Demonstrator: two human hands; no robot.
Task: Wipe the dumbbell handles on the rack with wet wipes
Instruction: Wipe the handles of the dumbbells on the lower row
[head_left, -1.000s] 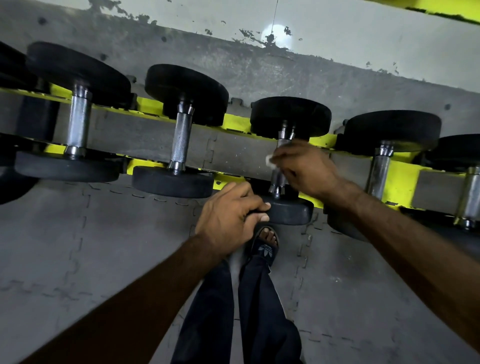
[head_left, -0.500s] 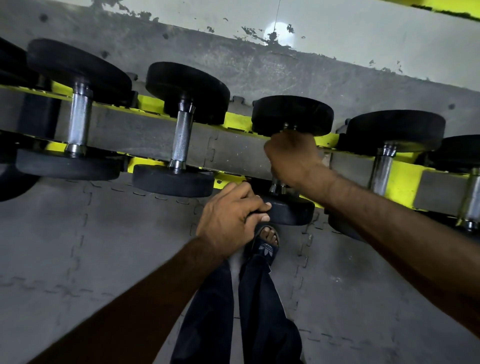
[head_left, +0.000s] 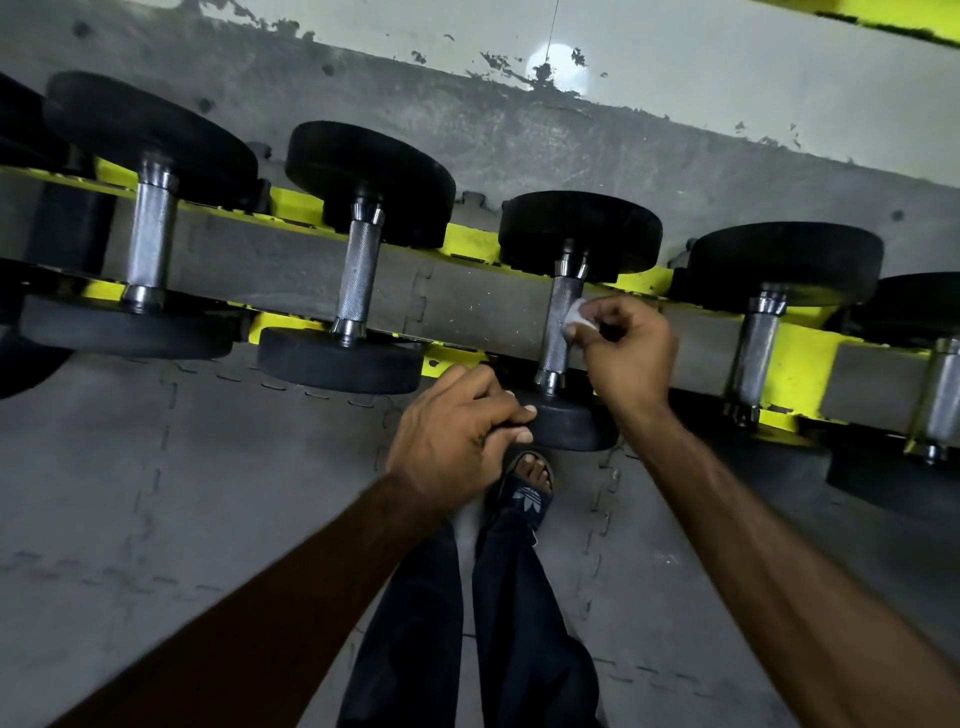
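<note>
Several black dumbbells with knurled steel handles lie across a yellow rack. My right hand pinches a small white wet wipe against the right side of the middle dumbbell's handle. My left hand grips the near black head of that same dumbbell, fingers curled over its rim. The far head of this dumbbell rests on the rack's back rail.
Neighbouring dumbbell handles stand left and right of the middle one. Grey interlocking floor mats lie below the rack. My sandalled foot and dark trouser legs are right under the gripped dumbbell head. A stained wall runs behind.
My right hand, wrapped high around the handle half a second ago, has slid down and off to the handle's right side, and the white wipe shows again. The left hand has stayed put.
</note>
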